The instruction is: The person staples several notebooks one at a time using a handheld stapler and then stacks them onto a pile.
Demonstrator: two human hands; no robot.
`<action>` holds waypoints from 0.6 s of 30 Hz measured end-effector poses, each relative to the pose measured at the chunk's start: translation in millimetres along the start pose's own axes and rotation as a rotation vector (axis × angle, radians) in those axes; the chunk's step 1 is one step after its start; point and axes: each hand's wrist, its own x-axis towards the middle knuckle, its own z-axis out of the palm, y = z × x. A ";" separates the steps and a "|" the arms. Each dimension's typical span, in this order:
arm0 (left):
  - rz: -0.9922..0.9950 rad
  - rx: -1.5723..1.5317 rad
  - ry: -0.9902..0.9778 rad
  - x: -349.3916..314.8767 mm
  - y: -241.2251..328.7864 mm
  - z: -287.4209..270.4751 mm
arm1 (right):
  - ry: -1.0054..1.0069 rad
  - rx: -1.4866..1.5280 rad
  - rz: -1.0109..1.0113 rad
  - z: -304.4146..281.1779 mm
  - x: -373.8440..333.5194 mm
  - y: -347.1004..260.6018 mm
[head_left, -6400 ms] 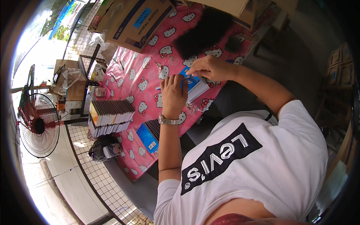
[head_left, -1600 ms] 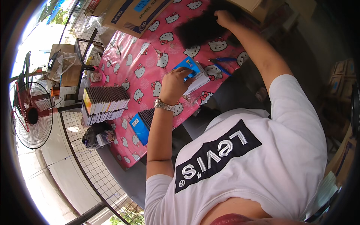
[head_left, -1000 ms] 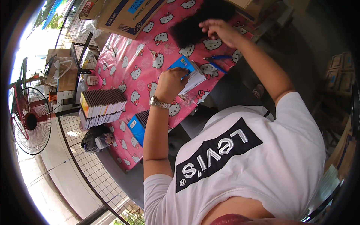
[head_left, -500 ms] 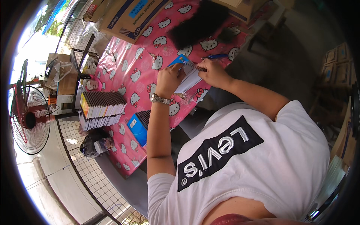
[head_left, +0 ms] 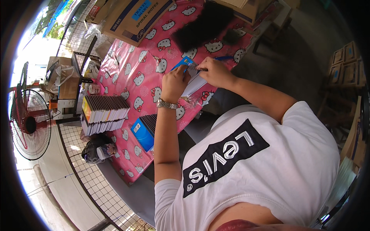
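A small notebook (head_left: 195, 83) with a blue cover and white punched pages lies at the table's near edge, between my hands. My left hand (head_left: 175, 81), with a metal watch on its wrist, is closed on the notebook's left side near the blue cover. My right hand (head_left: 216, 72) pinches a dark spiral binding coil (head_left: 201, 69) at the row of holes along the notebook's upper right edge. My fingers partly hide the coil and the cover.
Spiral notebooks (head_left: 106, 109) stand stacked at the left of the pink patterned table cover (head_left: 138, 79); blue ones (head_left: 142, 133) sit by my left forearm. A black heap (head_left: 204, 25) lies at the back, near a cardboard box (head_left: 137, 19). A fan (head_left: 31, 125) stands far left.
My right hand has shifted slightly left along the notebook's punched edge, nearer my left hand. My left hand keeps its hold on the notebook.
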 end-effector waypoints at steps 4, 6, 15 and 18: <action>-0.024 -0.004 -0.014 -0.9 -0.7 0.6 | -0.170 0.134 0.281 -2.8 7.4 -11.9; -0.030 -0.024 -0.007 -1.1 1.7 -0.9 | -0.073 0.357 0.472 -0.2 7.0 -14.8; -0.045 -0.022 0.002 -1.4 0.1 -2.0 | -0.192 -0.121 0.124 -2.5 -14.4 1.2; -0.051 -0.023 -0.008 -2.1 -0.4 -2.4 | -0.218 -0.141 0.078 -7.0 -12.2 -6.0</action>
